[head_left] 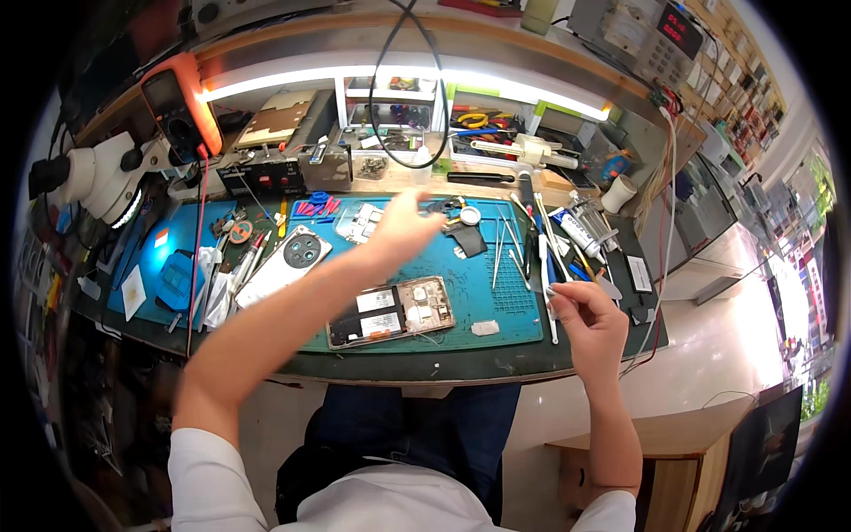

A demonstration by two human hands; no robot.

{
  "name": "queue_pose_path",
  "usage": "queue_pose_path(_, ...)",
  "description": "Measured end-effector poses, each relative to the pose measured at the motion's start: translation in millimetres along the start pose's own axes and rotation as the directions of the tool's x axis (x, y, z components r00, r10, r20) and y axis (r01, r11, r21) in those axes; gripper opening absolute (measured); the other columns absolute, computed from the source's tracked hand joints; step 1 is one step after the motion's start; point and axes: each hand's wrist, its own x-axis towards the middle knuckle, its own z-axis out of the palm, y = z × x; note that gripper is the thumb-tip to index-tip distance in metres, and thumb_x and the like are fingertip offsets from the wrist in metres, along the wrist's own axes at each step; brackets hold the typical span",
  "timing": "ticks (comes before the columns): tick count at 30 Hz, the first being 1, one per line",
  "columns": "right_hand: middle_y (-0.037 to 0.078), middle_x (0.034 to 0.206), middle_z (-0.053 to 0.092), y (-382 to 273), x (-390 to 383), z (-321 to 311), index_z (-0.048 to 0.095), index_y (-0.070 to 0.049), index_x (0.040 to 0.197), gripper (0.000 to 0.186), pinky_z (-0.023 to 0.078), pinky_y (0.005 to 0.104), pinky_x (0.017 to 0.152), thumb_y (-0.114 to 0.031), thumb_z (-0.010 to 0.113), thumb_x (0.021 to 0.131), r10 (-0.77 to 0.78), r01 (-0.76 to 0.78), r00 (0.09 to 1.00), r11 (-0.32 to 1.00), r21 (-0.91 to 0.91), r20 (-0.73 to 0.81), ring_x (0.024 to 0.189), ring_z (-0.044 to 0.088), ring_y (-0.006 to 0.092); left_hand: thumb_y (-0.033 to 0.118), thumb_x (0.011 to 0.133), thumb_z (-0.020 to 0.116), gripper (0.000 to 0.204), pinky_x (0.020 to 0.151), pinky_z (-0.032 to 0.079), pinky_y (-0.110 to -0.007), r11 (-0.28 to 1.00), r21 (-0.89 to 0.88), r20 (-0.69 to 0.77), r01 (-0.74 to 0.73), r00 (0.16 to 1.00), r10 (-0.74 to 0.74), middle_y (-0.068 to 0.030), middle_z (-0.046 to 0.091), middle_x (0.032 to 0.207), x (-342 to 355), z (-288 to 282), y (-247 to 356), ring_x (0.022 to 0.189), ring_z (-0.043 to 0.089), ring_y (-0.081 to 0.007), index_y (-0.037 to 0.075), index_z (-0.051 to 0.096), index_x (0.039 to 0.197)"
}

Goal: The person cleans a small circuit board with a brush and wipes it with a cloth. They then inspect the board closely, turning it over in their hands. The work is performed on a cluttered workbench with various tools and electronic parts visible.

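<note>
open phone [391, 313]: likely light, stiff, fragile; best held by its rims. right fingers [574, 293] together; left fingers [429, 220] blurred, cannot tell.

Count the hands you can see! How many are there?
2: the left hand is over the blue mat, beyond the opened phone; the right hand is by the mat's right edge. Neither is hidden.

Open phone [390, 312] on blue mat [474, 297]

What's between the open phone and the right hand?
Going from the phone, the head view shows a pale scrap on the blue mat, then a white stick beside the right hand.
</note>
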Motion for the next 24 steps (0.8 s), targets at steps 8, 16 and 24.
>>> queue_pose_path(8, 0.009, 0.092, 0.073, 15, 8, -12, 0.069, 0.006, 0.114, 0.025, 0.054, 0.0237, 0.073, -0.009, 0.072, 0.094, 0.438, -0.428, 0.892, 0.740, 0.520, 0.112, 0.081, 0.069, 0.0126, 0.030, 0.079, 0.077, 0.067, 0.105, 0.047, -0.042, 0.789, 0.604, -0.210, -0.113, 0.932, 0.295, -0.0270, 0.064, 0.125, 108, -15, -30, 0.121, 0.061, -0.0379, 0.001, 0.055, 0.135)
queue_pose_path(16, 0.011, 0.098, 0.073, 25, 8, -13, 0.067, 0.007, 0.119, 0.029, 0.056, 0.0246, 0.077, -0.009, 0.070, 0.096, 0.485, -0.507, 0.850, 0.647, 0.569, 0.205, 0.086, 0.070, 0.0148, 0.027, 0.091, 0.072, 0.053, 0.103, 0.044, -0.043, 0.771, 0.504, -0.070, -0.390, 0.871, 0.487, -0.0212, 0.058, 0.124, 95, -22, -31, 0.117, 0.056, -0.0348, 0.006, 0.051, 0.136)
queue_pose_path(24, 0.011, 0.105, 0.071, 24, -4, 0, 0.065, 0.006, 0.121, 0.028, 0.059, 0.0295, 0.087, -0.010, 0.067, 0.098, 0.570, -0.650, 0.723, 0.367, 0.666, 0.391, 0.093, 0.069, 0.0164, 0.013, 0.079, 0.079, 0.052, 0.091, 0.053, -0.039, 0.269, 0.530, 0.364, -0.804, 0.503, 0.784, -0.0069, 0.063, 0.115, -37, 29, 26, 0.107, 0.061, -0.0286, 0.010, 0.063, 0.128)
